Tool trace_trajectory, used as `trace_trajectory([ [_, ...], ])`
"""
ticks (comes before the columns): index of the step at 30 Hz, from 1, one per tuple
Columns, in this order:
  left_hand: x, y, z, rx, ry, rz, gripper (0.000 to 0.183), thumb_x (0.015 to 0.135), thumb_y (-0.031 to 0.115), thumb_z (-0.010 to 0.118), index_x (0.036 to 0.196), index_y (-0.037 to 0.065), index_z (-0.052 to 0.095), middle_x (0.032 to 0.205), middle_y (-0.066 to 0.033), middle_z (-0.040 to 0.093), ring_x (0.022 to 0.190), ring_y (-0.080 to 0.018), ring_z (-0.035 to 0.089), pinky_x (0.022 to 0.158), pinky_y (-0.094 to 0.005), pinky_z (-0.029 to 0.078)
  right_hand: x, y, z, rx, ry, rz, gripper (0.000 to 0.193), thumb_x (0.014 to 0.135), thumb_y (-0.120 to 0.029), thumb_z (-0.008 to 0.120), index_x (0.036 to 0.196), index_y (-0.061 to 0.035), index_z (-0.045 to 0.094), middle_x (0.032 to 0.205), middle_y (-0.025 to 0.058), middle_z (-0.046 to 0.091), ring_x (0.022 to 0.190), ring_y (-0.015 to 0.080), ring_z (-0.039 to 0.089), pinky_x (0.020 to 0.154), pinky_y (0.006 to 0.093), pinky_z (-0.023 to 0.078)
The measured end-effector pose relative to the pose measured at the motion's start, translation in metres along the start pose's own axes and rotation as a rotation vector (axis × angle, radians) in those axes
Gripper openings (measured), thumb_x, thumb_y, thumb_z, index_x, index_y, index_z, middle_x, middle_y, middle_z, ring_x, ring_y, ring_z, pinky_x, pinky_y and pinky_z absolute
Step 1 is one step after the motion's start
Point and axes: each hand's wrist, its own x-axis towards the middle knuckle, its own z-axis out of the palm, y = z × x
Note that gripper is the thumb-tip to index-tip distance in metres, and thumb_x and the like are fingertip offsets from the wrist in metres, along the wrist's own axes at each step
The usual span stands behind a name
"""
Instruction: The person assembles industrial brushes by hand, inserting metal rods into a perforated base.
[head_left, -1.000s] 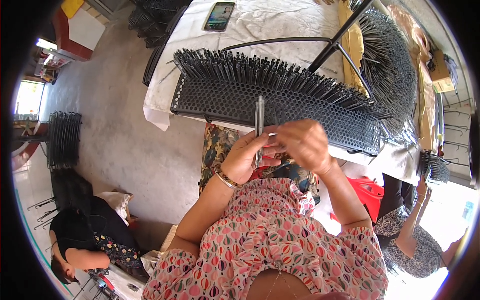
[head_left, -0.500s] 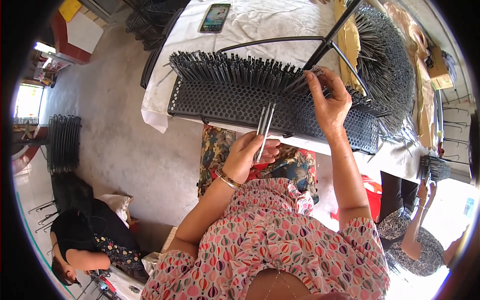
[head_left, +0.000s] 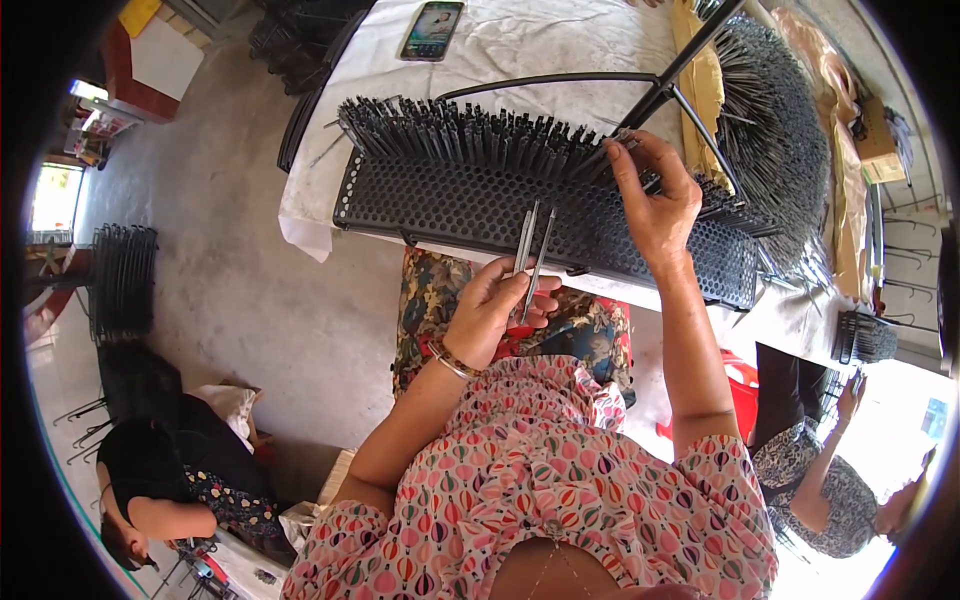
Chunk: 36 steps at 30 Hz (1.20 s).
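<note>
My left hand (head_left: 488,312) is closed on a few thin metal strips (head_left: 525,242), which point up and away from me in front of the black perforated rack (head_left: 440,205). A dense row of dark, narrow metal strips (head_left: 470,135) stands upright along the far part of this rack. Over the rack's right half is my right hand (head_left: 662,205), thumb and fingers pinched at the right end of that row. Its fingertips meet around thin dark strips (head_left: 622,143); how many is hidden.
A big heap of dark strips (head_left: 775,150) lies on the right of the white-covered table (head_left: 560,40). A black metal bar frame (head_left: 655,95) rises behind the rack. A phone (head_left: 432,30) lies at the far left. Co-workers sit at lower left (head_left: 150,470) and lower right (head_left: 825,480).
The strips in my left hand have shifted and spread a little, and look darker. My right hand stays almost in place. The co-worker at right has moved an arm.
</note>
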Motion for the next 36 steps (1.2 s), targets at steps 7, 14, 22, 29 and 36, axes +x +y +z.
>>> trace_trajectory([
  [7, 0.0, -0.001, -0.003, 0.035, 0.03, -0.007, 0.029, 0.097, 0.023, 0.043, 0.12, 0.005, 0.05, 0.108, -0.0137, 0.063, 0.09, -0.0161, 0.064, 0.068, -0.026, 0.053, -0.001, 0.002, 0.0, -0.003, -0.01, -0.002, 0.021, 0.078, -0.006, 0.071, 0.097, -0.0007, 0.063, 0.081, 0.0091, 0.067, 0.07, 0.0114, 0.063, 0.066, 0.0241, 0.049],
  [14, -0.001, -0.009, -0.004, 0.128, 0.053, 0.113, 0.031, 0.096, 0.024, 0.047, 0.115, 0.0, 0.052, 0.1, -0.0129, 0.064, 0.079, -0.0143, 0.064, 0.064, -0.0253, 0.054, -0.004, 0.004, 0.012, -0.077, 0.011, -0.164, 0.029, 0.075, -0.005, 0.072, 0.102, -0.0047, 0.064, 0.081, 0.0075, 0.066, 0.069, 0.0183, 0.062, 0.066, 0.0291, 0.048],
  [22, -0.001, -0.008, -0.005, 0.131, 0.034, 0.09, 0.027, 0.095, 0.019, 0.048, 0.114, -0.001, 0.052, 0.1, -0.0117, 0.065, 0.078, -0.0125, 0.063, 0.064, -0.0243, 0.054, -0.006, 0.001, 0.013, -0.308, -0.06, -0.417, 0.023, 0.073, -0.008, 0.072, 0.095, -0.0061, 0.066, 0.089, 0.0056, 0.062, 0.078, 0.0207, 0.058, 0.069, 0.0328, 0.042],
  [29, -0.007, 0.0, -0.001, 0.095, -0.011, 0.109, 0.027, 0.096, 0.015, 0.047, 0.117, -0.001, 0.05, 0.102, -0.0125, 0.064, 0.079, -0.0125, 0.063, 0.066, -0.0245, 0.053, -0.021, -0.028, 0.005, -0.02, -0.22, -0.017, 0.019, 0.081, -0.009, 0.067, 0.098, -0.0007, 0.066, 0.09, 0.0094, 0.065, 0.068, 0.0128, 0.06, 0.06, 0.0251, 0.048],
  [36, -0.013, 0.012, 0.001, -0.044, -0.095, 0.05, 0.029, 0.096, 0.017, 0.047, 0.12, 0.002, 0.049, 0.105, -0.0136, 0.063, 0.082, -0.0131, 0.062, 0.068, -0.0246, 0.053, -0.033, -0.03, 0.003, 0.208, -0.51, 0.509, 0.032, 0.085, -0.017, 0.066, 0.108, 0.005, 0.06, 0.085, 0.0092, 0.066, 0.07, 0.0077, 0.058, 0.061, 0.0238, 0.049],
])
